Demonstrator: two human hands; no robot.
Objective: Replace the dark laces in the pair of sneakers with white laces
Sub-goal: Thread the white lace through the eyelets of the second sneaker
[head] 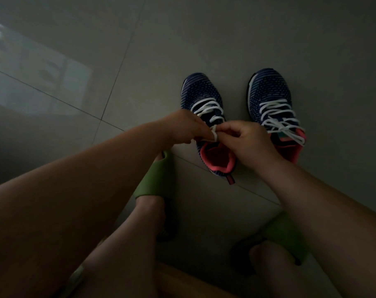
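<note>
Left hand (pixel 186 127): forearm reaches in from the lower left, the hand sits just over the tongue end of the left sneaker (pixel 206 123). Fingers (pixel 204 131) curled downward, tips pinched on the white lace (pixel 214 131) where it rises in a small loop above the collar.

Right hand (pixel 247 141): forearm comes in from the lower right, back of the hand faces the camera. Fingers curled inward, thumb and forefinger closed on the same lace loop, meeting the left hand's fingertips directly over the shoe opening. The two hands touch or nearly touch at the loop; which cannot be told.

Left sneaker: navy knit upper with pale dot pattern, coral-pink lining, pull tab at the heel. Stands upright on the tiled floor (pixel 225 39), toe pointing away from the person. White lace crossed through the eyelets; its upper end is held between both hands.

Right sneaker (pixel 273 104): same make, stands beside the left one with a gap between, toe away. White lace (pixel 283 123) threaded and lying loose across the tongue, ends draped toward the pink collar. The right hand partly covers its inner edge.

Green slides (pixel 159 177): one on each foot, near the bottom of the view, left one just beside the left sneaker's heel.

Floor: grey glossy tiles, dim light, pale reflection at far left.
</note>
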